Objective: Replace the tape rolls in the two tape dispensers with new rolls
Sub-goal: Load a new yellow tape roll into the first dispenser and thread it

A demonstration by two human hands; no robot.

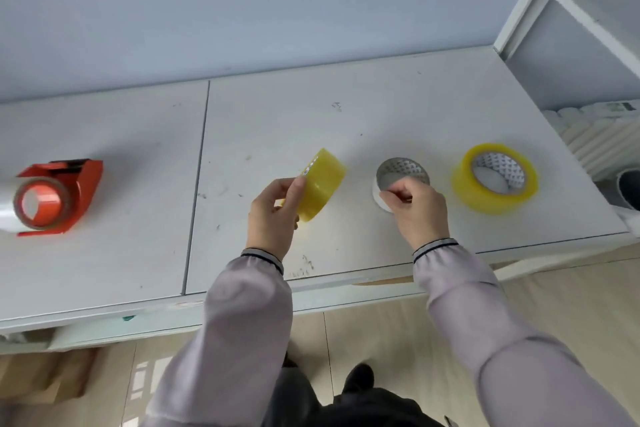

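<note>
My left hand (275, 215) grips a full yellow tape roll (320, 184), held on edge just above the white table (346, 114). My right hand (415, 210) pinches the near rim of a nearly empty roll, a thin white ring with a printed cardboard core (401, 172), which rests on the table. A second full yellow tape roll (495, 178) lies flat to the right of that ring. Far left, a red tape dispenser (65, 194) lies on its side with a thin roll on its hub.
A white shelf frame (568, 0) rises at the table's right end, with a white ribbed object (599, 139) behind the edge. A seam (197, 184) splits the tabletop. Below the near edge is wood-look floor and a cardboard box (45, 381).
</note>
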